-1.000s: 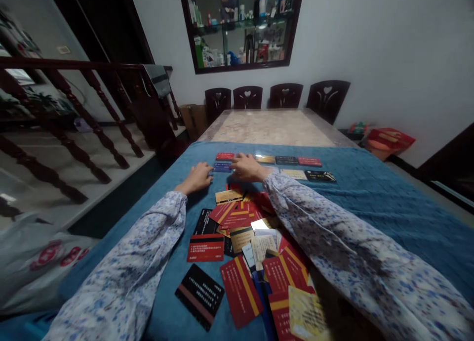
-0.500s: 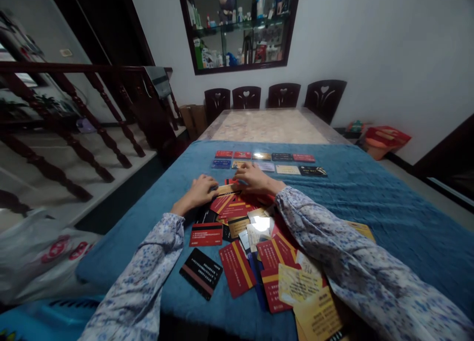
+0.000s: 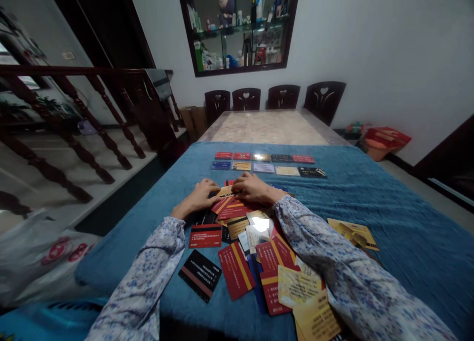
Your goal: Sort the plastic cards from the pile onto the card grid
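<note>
My left hand (image 3: pixel 200 197) and my right hand (image 3: pixel 254 188) meet over the far part of a loose pile of cards. Between them, a gold card with a dark stripe (image 3: pixel 225 191) has my fingers closed at both ends; part of it is hidden by the right hand. Overlapping red cards (image 3: pixel 231 210) lie just below. Nearer to me are a red card with a black stripe (image 3: pixel 205 236), a black card (image 3: pixel 200 275), a red card with a yellow stripe (image 3: pixel 237 270) and yellow cards (image 3: pixel 299 284).
Two neat rows of cards lie beyond my hands, with a blue card (image 3: pixel 221 165) and a black card (image 3: pixel 313 172) at the near row's ends. A gold card (image 3: pixel 351 234) sits right of my right sleeve. A blue cloth (image 3: pixel 388 207) covers the table's near part.
My right hand has come back toward me from the near row, which now shows more fully. Its fingers have curled at the gold card. My left hand has barely shifted.
</note>
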A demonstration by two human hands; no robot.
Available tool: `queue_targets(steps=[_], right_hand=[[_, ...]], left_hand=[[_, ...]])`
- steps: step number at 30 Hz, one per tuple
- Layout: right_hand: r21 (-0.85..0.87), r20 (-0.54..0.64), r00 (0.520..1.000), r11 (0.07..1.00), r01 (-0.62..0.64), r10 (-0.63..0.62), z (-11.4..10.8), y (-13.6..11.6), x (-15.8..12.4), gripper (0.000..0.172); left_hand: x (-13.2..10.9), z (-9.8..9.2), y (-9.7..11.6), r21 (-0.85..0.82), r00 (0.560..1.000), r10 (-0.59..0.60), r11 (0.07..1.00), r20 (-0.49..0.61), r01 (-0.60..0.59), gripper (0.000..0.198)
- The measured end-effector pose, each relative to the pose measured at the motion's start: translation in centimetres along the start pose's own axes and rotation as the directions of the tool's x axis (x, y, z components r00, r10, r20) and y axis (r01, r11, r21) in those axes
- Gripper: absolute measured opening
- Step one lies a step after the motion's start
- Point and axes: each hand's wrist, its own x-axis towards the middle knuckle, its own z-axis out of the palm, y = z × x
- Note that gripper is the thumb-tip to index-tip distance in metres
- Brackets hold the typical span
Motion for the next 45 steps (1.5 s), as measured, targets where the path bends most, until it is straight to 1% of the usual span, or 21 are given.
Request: queue_targets(steps=[6, 10, 13, 16, 20, 24, 26, 29, 32, 35, 40, 45], right_hand=[[-0.007, -0.027, 1.0, 1.0, -0.013, 0.013, 0.7, 0.1, 0.3, 0.028], [-0.023, -0.037, 0.999, 0.999, -0.022, 0.021, 0.8, -0.1, 0.4, 0.027], [-0.018, -0.039, 0.999, 1.0, -0.005, 0.004, 0.8, -0.1, 0.4, 0.026], [-0.015, -0.039, 0.999, 1.0, 0.01, -0.01, 0.6, -0.2, 0.4, 0.026], [-0.047, -0.054, 0.998, 0.999, 0.028, -0.031, 0.3, -0.2, 0.2, 0.026], [-0.066, -0.077, 0.996, 0.997, 0.036, -0.041, -0.2, -0.3, 0.0, 0.029], [-0.074, -0.094, 0.996, 0.997, 0.005, -0.012, -0.3, -0.4, 0.0, 0.028], [-0.088, -0.122, 0.99, 0.993, -0.081, 0.07, -0.2, -0.7, 0.0, 0.027], [-0.096, -0.145, 0.977, 0.981, -0.168, 0.153, 0.0, -0.9, 0.1, 0.026], [-0.097, -0.156, 0.966, 0.97, -0.224, 0.207, 0.0, -1.0, 0.1, 0.025], [-0.088, -0.168, 0.954, 0.96, -0.266, 0.249, 0.0, -0.9, 0.0, 0.029], [-0.068, -0.169, 0.955, 0.964, -0.257, 0.243, 0.0, -0.8, -0.1, 0.028]], left_hand=[[-0.2, -0.5, 0.6, 0.051, 0.997, 0.068, 0.996, 0.034, -0.07, 0.024], [-0.5, -0.8, 0.8, 0.022, 0.995, 0.097, 0.995, 0.031, -0.098, 0.023], [-0.4, -0.7, 0.7, 0.008, 0.996, 0.092, 0.996, 0.019, -0.093, 0.022], [-0.2, -0.4, 0.6, 0.031, 0.996, 0.091, 0.995, 0.005, -0.091, 0.021], [-0.3, -0.3, 0.5, 0.059, 0.989, 0.145, 0.988, -0.009, -0.144, 0.026], [-0.4, 0.0, 0.0, 0.041, 0.982, 0.172, 0.985, -0.081, -0.169, 0.029], [-0.3, 0.2, -0.2, 0.037, 0.977, 0.168, 0.986, -0.131, -0.164, 0.031], [0.1, 0.6, -0.4, 0.046, 0.969, 0.16, 0.987, -0.187, -0.154, 0.031], [0.4, 0.7, -0.5, 0.043, 0.963, 0.14, 0.99, -0.229, -0.133, 0.031], [0.6, 0.8, -0.5, 0.023, 0.961, 0.102, 0.995, -0.258, -0.099, 0.032], [0.8, 1.1, -0.7, 0.008, 0.959, 0.082, 0.997, -0.272, -0.083, 0.036], [1.0, 1.4, -0.9, 0.004, 0.957, 0.076, 0.997, -0.279, -0.078, 0.037]])
